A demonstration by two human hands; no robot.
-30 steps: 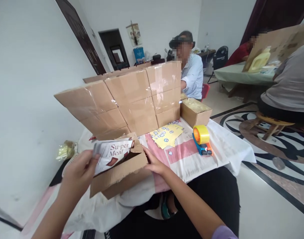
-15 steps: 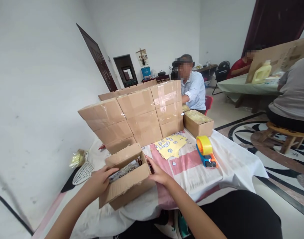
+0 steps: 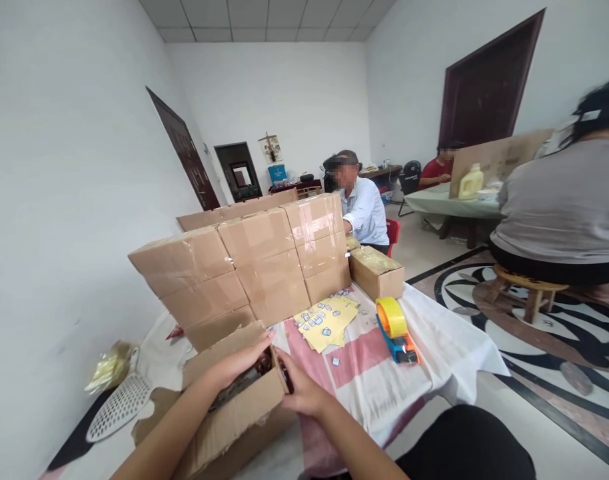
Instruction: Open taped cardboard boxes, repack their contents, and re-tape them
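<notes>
An open cardboard box (image 3: 244, 417) lies in front of me with its long flaps raised. Packets (image 3: 249, 380) with dark and grey print show inside, mostly hidden by my arm. My left hand (image 3: 247, 360) reaches over them to the far right corner, fingers stretched along the upper edge. At the right end, my right hand (image 3: 302, 387) grips the end wall, thumb outside; a dark strip shows beside its fingers. Yellow printed sheets (image 3: 327, 323) lie just beyond, and a tape dispenser (image 3: 397, 330) with a yellow roll stands to the right.
Stacked taped boxes (image 3: 264, 267) form a wall behind the open box. Another box (image 3: 377, 272) stands at the table's right corner. A white perforated fly swatter (image 3: 118, 407) lies at left. A co-worker (image 3: 367, 213) sits across; another person (image 3: 564, 200) sits on a stool at right.
My left hand has moved from the box's left part to its far right corner. My right hand stays at the right end. The view has tilted up and turned right.
</notes>
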